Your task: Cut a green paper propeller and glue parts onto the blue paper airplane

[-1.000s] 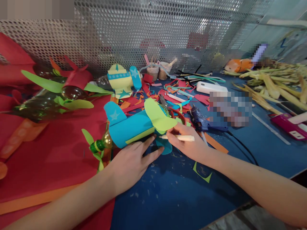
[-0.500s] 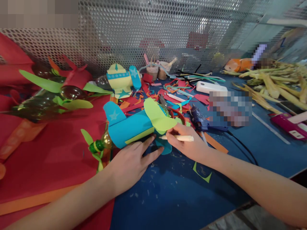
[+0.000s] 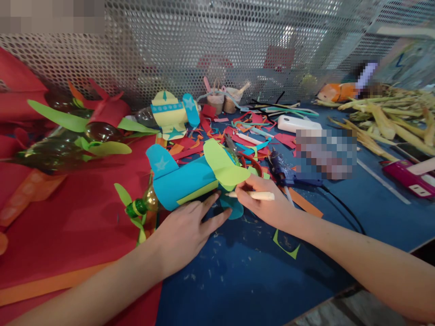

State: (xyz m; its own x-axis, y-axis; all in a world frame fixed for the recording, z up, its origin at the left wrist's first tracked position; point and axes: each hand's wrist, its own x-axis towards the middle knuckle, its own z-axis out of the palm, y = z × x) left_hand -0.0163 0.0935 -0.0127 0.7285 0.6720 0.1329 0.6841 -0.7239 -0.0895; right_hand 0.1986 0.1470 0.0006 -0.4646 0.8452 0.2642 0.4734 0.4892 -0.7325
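My right hand (image 3: 273, 210) pinches a white pen (image 3: 261, 196), apparently marking the rounded blue piece (image 3: 237, 211), while my left hand (image 3: 188, 228) lies with fingers spread, one touching it. The blue paper plane (image 3: 183, 179) is at twelve o'clock from my left hand; the next stroke seems to call for steady fingertips.

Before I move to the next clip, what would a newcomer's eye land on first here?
Probably the blue bottle plane with its lime-green piece, mid-view beyond the left hand. Next, the right hand at the plane's right end, a pale pen-like tool in its grip. Then the red sheet spread at left and the paper scraps strewn behind the plane.
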